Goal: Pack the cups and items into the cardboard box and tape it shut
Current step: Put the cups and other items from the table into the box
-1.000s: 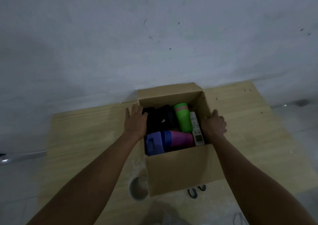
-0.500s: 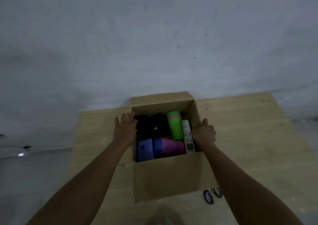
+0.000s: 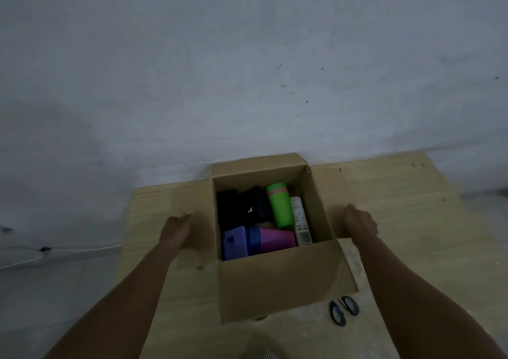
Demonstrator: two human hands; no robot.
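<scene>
- The cardboard box [image 3: 280, 284] stands open on the bench [image 3: 412, 221].
- My 2 hands are apart, 1 on each side of the box.
- My left hand [image 3: 176, 229] curls round the outer edge of the left flap [image 3: 198, 215], and my right hand [image 3: 360, 224] grips the right flap [image 3: 321, 207].
- Inside lie a green cup [image 3: 280, 207], a pink cup [image 3: 277, 239], a purple item [image 3: 235, 243], a white remote [image 3: 301, 221] and black items [image 3: 236, 210].
- Scissors [image 3: 343, 309] lie on the bench near the box's front right corner.

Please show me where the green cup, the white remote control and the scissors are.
green cup [image 3: 280, 207]: head view, middle of its side.
white remote control [image 3: 301, 221]: head view, middle of its button face.
scissors [image 3: 337, 314]: head view, on the left handle loop.
</scene>
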